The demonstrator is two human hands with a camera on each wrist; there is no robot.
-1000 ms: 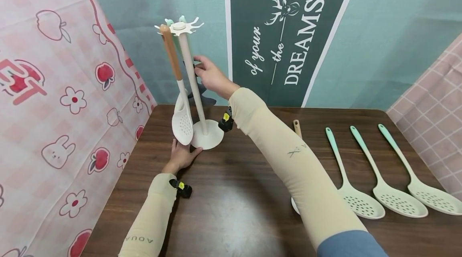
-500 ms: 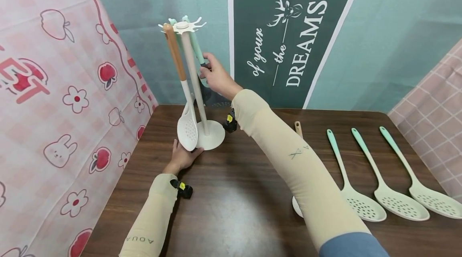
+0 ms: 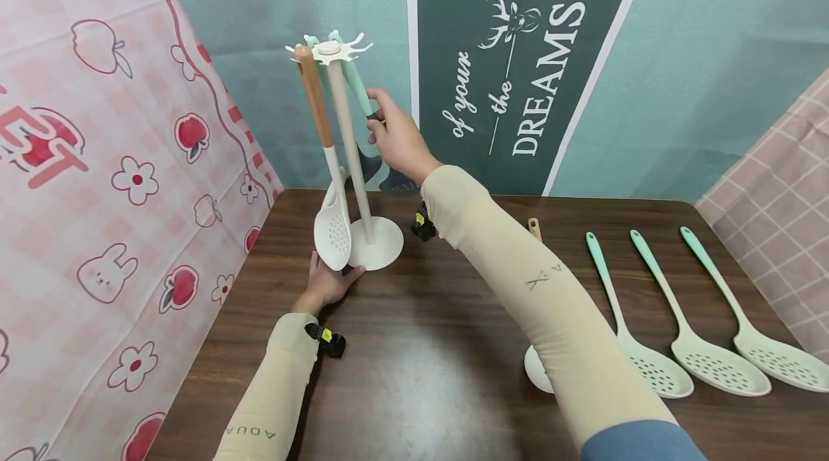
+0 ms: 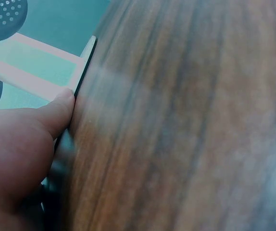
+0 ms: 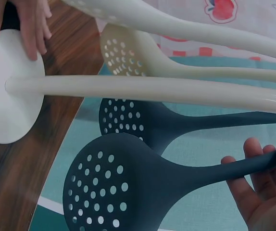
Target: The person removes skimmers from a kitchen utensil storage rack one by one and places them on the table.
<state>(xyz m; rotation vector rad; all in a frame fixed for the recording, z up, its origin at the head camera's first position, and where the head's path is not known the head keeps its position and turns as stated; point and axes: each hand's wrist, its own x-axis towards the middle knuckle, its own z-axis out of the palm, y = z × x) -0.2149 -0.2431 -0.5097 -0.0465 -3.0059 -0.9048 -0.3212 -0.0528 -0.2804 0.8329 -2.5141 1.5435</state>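
A white utensil stand with a round base and a hooked top stands at the back left. My right hand pinches a dark skimmer by its shaft, below its mint-green handle, which reaches up to the hooks. My left hand rests at the base's near-left edge, straight fingers touching the rim; the thumb lies against it. A white skimmer with a brown handle hangs at the front. Behind the pole, the right wrist view shows another dark skimmer and a cream skimmer.
Several pale skimmers with mint handles, one of them this skimmer, lie in a row on the right of the wooden table. A brown-handled white utensil lies partly hidden under my right arm. A printed curtain borders the left side.
My right hand has shifted right, and the mint handle now shows to the right of the pole. The white skimmer has swung slightly. My left hand stays at the base.
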